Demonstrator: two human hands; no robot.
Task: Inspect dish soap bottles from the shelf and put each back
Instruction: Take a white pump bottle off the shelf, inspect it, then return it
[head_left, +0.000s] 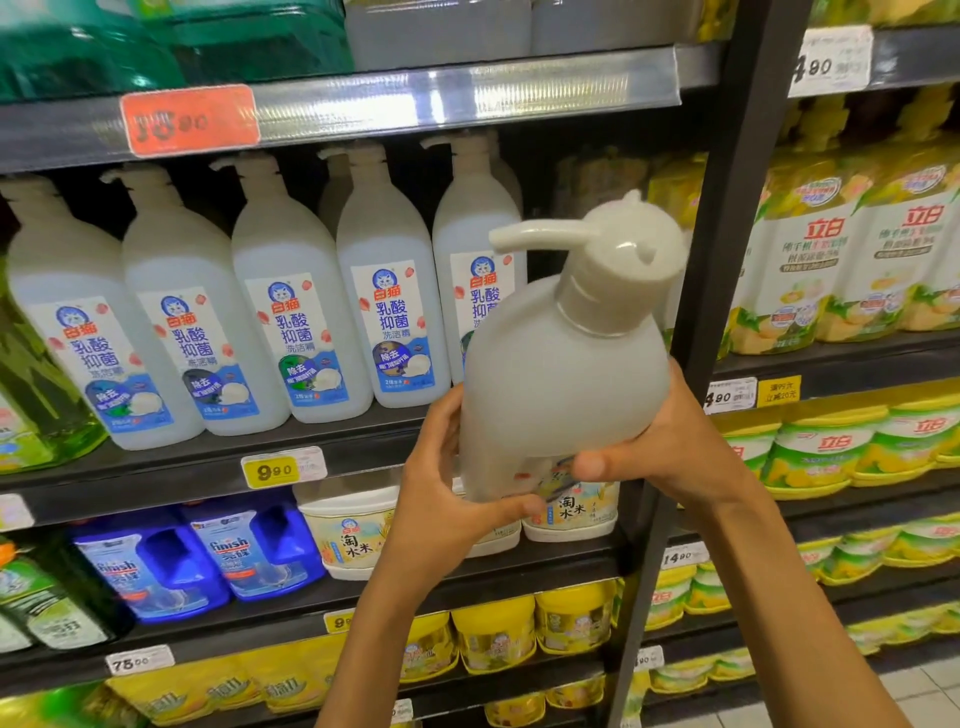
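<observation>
White pump bottles (291, 312) fill the middle shelf (156, 467); the left hand (441, 483) and right hand (670, 441) both wrap the lower body of a tilted dish soap bottle (561, 374) held before it. Tipped further, the smooth bottle could slip, or its spout could knock neighbours on return.

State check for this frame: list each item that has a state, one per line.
held bottle: off the shelf, tilted, pump top on
left hand: gripping the bottle's lower part
right hand: gripping the bottle's lower part
shelf bottles: upright in a row, labels facing out
blue jugs: upright, one shelf lower
</observation>
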